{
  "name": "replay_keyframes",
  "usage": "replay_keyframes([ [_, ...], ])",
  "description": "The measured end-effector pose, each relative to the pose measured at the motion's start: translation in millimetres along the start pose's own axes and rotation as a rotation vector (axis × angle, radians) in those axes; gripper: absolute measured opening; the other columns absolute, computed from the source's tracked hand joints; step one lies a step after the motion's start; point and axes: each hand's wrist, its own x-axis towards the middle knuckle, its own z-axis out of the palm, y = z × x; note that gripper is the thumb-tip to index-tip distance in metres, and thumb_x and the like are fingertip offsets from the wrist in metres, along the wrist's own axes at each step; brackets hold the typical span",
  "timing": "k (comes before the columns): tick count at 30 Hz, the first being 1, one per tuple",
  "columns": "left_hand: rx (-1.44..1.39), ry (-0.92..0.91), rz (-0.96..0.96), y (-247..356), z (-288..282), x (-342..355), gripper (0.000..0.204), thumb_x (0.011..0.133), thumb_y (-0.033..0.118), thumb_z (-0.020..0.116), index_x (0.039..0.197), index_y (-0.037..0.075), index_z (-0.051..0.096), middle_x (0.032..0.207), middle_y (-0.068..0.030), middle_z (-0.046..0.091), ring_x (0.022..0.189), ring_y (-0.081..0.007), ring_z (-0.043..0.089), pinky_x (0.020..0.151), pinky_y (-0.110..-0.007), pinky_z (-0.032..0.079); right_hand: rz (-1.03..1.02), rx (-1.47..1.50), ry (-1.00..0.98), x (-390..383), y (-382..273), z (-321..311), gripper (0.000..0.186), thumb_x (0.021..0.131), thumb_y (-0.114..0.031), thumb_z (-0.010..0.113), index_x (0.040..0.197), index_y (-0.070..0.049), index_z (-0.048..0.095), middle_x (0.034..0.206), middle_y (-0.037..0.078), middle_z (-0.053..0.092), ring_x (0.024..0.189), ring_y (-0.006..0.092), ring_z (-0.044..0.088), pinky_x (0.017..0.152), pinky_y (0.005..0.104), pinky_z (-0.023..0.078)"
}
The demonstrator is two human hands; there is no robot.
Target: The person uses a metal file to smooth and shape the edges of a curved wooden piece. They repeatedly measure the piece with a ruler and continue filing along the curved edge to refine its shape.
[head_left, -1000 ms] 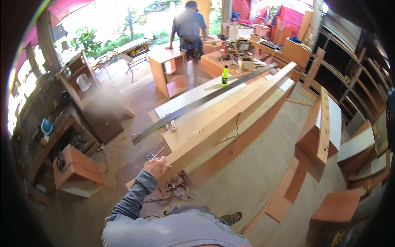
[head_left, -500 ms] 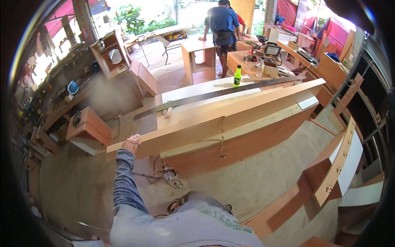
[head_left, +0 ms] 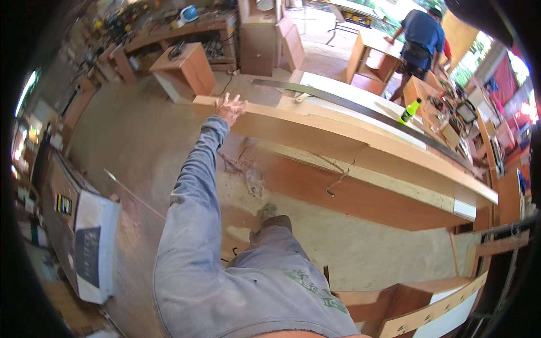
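My left hand point(head_left: 230, 109) rests at the left end of a long wooden board point(head_left: 315, 127), fingers spread over its top edge rather than wrapped round it. That board stands on edge along the near side of a low worktop with a reddish-brown side panel point(head_left: 338, 194). A long dark metal strip point(head_left: 360, 110) lies across the white sheet point(head_left: 338, 90) behind the board. Beside the strip's left part is a small wooden-handled tool point(head_left: 302, 98), its kind unclear. A bright green bottle point(head_left: 409, 111) stands farther right. My right hand is out of view.
Beyond the worktop, a person in a blue shirt point(head_left: 422, 34) leans over an open cabinet point(head_left: 376, 56). A wooden box point(head_left: 186, 70) with a corded tool on top stands at left. Near my left side is a white-and-dark carton point(head_left: 96, 248); cabinet panels point(head_left: 434, 304) lie lower right.
My view has swung left, so the board and worktop appear farther right. My left hand has loosened from its grip on the board's end, and its fingers have spread.
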Motion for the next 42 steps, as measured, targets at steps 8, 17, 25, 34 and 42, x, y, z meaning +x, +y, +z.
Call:
replay_keyframes([
  [8, -0.092, -0.191, 0.075, -25, -17, 12, 0.056, 0.098, 0.052, 0.068, 0.15, 0.033, 0.062, 0.167, -0.004, 0.046, 0.151, -0.0396, 0.041, 0.125, -0.06, 0.028, -0.424, -0.108, -0.209, 65, -360, -257, 0.04, 0.097, -0.007, 0.059, 0.136, -0.005, 0.069, 0.086, 0.012, 0.079, 0.061, 0.0168, 0.072, 0.059, 0.0342, 0.057],
  [17, -0.653, -0.516, -0.088, -99, -83, 29, 0.056, 0.094, 0.034, 0.077, 0.146, 0.015, 0.066, 0.152, -0.0146, 0.061, 0.14, -0.0297, 0.058, 0.118, -0.036, 0.044, -1.342, -0.569, -0.057, 78, -753, -341, 0.066, 0.084, 0.01, 0.057, 0.149, -0.002, 0.055, 0.086, 0.022, 0.07, 0.075, 0.0416, 0.07, 0.068, 0.0487, 0.055],
  [25, -0.033, -0.676, 0.115, -130, -80, 25, 0.104, 0.077, 0.027, 0.083, 0.168, 0.023, 0.032, 0.173, -0.0077, 0.032, 0.159, -0.0429, 0.027, 0.125, -0.072, 0.019, -1.462, -0.928, -0.157, 125, -923, -299, 0.073, 0.08, 0.004, 0.058, 0.153, -0.003, 0.053, 0.069, 0.016, 0.063, 0.064, 0.0331, 0.067, 0.064, 0.0453, 0.052],
  [34, -0.003, -0.239, 0.139, -119, -44, -1, 0.072, 0.084, 0.023, 0.082, 0.15, 0.014, 0.056, 0.148, -0.0068, 0.062, 0.138, -0.0311, 0.055, 0.12, -0.063, 0.038, -1.415, -1.159, -0.3, 135, -967, -277, 0.088, 0.079, 0.005, 0.059, 0.163, 0.001, 0.035, 0.079, 0.02, 0.064, 0.068, 0.0344, 0.065, 0.064, 0.0455, 0.052],
  [42, 0.138, 0.006, 0.179, -115, -17, -9, 0.04, 0.096, 0.013, 0.062, 0.135, 0.004, 0.065, 0.132, -0.0129, 0.07, 0.128, -0.0299, 0.061, 0.115, -0.047, 0.046, -1.343, -1.287, -0.208, 133, -936, -268, 0.098, 0.081, 0.001, 0.061, 0.17, -0.008, 0.022, 0.091, 0.018, 0.064, 0.08, 0.0369, 0.071, 0.071, 0.0471, 0.057],
])
